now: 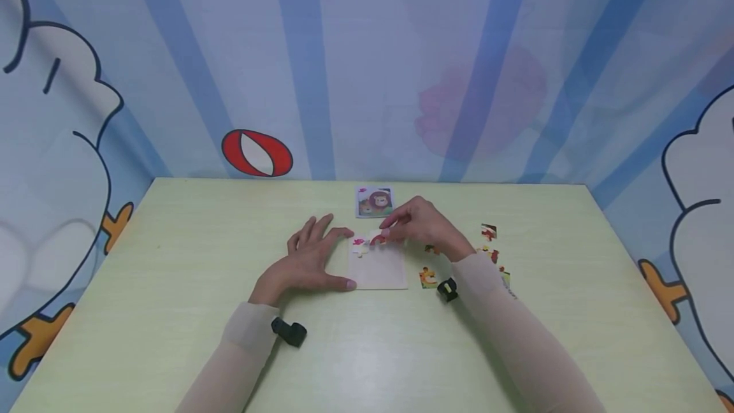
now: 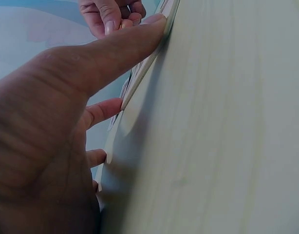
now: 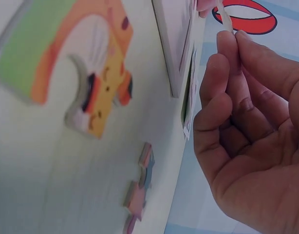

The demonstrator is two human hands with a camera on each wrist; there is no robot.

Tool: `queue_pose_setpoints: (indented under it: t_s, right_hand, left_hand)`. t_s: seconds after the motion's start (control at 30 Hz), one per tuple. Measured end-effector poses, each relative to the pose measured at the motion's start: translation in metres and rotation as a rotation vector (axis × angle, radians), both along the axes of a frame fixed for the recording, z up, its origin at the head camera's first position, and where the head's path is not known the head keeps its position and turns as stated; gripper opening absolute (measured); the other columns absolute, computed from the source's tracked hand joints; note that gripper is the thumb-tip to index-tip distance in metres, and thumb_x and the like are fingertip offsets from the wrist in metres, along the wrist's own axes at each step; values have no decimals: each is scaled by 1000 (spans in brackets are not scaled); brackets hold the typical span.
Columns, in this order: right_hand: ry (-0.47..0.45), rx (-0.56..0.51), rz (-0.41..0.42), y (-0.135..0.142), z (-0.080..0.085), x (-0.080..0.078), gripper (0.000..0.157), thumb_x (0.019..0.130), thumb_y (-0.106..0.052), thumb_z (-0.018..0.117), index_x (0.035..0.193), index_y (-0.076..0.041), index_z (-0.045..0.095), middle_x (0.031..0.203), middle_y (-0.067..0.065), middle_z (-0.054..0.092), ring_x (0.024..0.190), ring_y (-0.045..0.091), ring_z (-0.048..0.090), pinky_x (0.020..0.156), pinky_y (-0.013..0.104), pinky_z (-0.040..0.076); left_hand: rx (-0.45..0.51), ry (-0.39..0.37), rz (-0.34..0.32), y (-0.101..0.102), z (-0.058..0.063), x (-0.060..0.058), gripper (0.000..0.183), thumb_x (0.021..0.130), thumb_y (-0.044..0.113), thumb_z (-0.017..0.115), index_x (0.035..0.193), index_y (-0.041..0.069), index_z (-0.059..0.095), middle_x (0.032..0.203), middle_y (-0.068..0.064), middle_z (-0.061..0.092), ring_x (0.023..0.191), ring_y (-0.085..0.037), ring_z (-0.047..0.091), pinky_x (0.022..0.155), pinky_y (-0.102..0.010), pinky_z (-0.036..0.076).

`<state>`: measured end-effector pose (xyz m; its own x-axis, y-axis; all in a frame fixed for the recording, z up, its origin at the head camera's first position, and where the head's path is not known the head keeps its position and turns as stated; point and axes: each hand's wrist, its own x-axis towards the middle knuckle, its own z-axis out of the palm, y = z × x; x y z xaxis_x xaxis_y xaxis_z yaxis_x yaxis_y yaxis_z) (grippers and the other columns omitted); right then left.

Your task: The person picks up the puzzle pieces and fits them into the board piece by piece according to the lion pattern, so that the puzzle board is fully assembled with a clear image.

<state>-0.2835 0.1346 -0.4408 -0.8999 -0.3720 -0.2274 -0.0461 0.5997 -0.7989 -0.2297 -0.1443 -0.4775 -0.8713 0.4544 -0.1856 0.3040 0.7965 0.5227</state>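
My right hand [image 1: 425, 227] pinches a jigsaw piece [image 1: 378, 240] with reddish print between thumb and forefinger, over the upper part of a pale puzzle tray [image 1: 381, 273]. In the right wrist view the piece [image 3: 226, 18] shows edge-on at the fingertips. With fingers spread, my left hand [image 1: 308, 264] lies along the tray's left side, its thumb at the lower left corner and its forefinger at the upper left. In the left wrist view the thumb [image 2: 140, 36] touches the tray's edge. A jigsaw piece [image 1: 359, 245] with a pink patch lies in the tray's upper left corner.
Behind the tray lies a picture card [image 1: 375, 201] showing lions. Several loose pieces are scattered to the right, among them an orange one [image 1: 427, 278] and another [image 1: 489, 232] farther back; my right forearm partly covers some. A printed curtain [image 1: 367, 69] borders the table [image 1: 201, 260].
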Motion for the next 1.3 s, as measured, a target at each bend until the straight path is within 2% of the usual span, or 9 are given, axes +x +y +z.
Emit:
queue_pose_setpoints:
  t_s: [0.3, 0.6, 0.9, 1.3]
  right_hand:
    - [-36, 13, -2, -6, -7, 1, 12, 94, -14, 82, 105, -11, 86, 106, 7, 82, 82, 15, 66, 71, 26, 52]
    - [-33, 39, -6, -11, -8, 1, 10, 92, -14, 83, 101, -9, 86, 94, 7, 83, 75, 14, 71, 68, 25, 56]
    - [-8, 180, -1, -20, -2, 2, 6, 92, -15, 83, 97, -13, 84, 88, 4, 79, 74, 17, 66, 66, 26, 52]
    - [-5, 272, -3, -24, 1, 1, 4, 92, -18, 83, 96, -16, 82, 84, 3, 74, 73, 17, 61, 69, 29, 48]
  left_hand:
    - [29, -9, 7, -1, -4, -2, 98, 79, 64, 86, 160, 34, 39, 182, -14, 4, 167, -48, -6, 128, -77, 3]
    - [45, -3, 12, -2, -11, -4, 99, 78, 64, 86, 160, 34, 39, 182, -13, 5, 168, -46, -7, 129, -75, 3]
    - [36, 4, -1, -2, -2, -1, 97, 80, 62, 85, 160, 32, 39, 182, -15, 5, 167, -49, -6, 128, -77, 4]
    - [51, -8, 12, 0, -5, -2, 97, 79, 60, 87, 160, 33, 41, 182, -14, 5, 168, -47, -6, 129, -76, 3]
